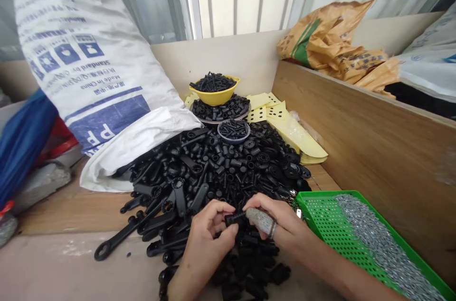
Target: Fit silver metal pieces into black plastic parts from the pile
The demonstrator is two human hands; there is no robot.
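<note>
My left hand (208, 237) and my right hand (281, 225) meet over a big heap of black plastic parts (221, 168) on the wooden bench. Both hands pinch one small black plastic part (233, 218) between them. The fingers of each hand are curled closed on it. A grey fabric sleeve (261, 219) covers my right thumb. Long black lever-shaped pieces (117, 239) lie at the heap's left edge.
A large white woven sack (81, 59) lies open at the left, spilling parts. A green perforated tray (320, 218) of small metal pieces sits at the right. Behind the heap stand a yellow bowl (215, 94), a small round dish (233, 131) and yellow sheets (285, 125). A wooden wall (374, 149) borders the right.
</note>
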